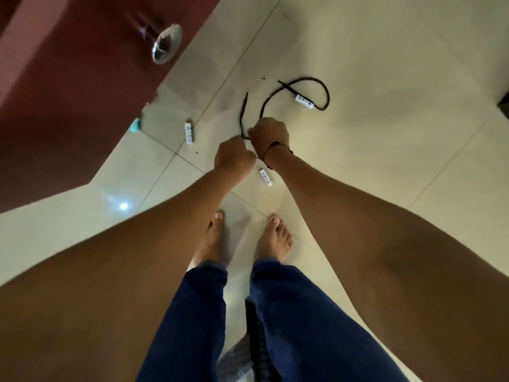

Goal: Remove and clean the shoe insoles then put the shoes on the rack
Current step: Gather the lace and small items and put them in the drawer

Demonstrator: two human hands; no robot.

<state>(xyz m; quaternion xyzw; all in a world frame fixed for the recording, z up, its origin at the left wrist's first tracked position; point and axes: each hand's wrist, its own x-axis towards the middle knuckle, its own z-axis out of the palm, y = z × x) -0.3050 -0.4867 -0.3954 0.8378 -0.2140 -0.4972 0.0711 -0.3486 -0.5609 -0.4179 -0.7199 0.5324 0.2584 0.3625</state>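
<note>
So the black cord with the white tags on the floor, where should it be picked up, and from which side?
Take the black cord at the stretch nearest the feet, where both the left hand and the right hand already pinch it. Come straight down from above: it lies flat on the tiled floor, too thin to get at sideways. Its far loop, carrying a white tag, would probably just trail behind.

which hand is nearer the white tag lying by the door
Left. The left hand is just right of the white tag; the right hand is farther right, beyond the left.
</note>
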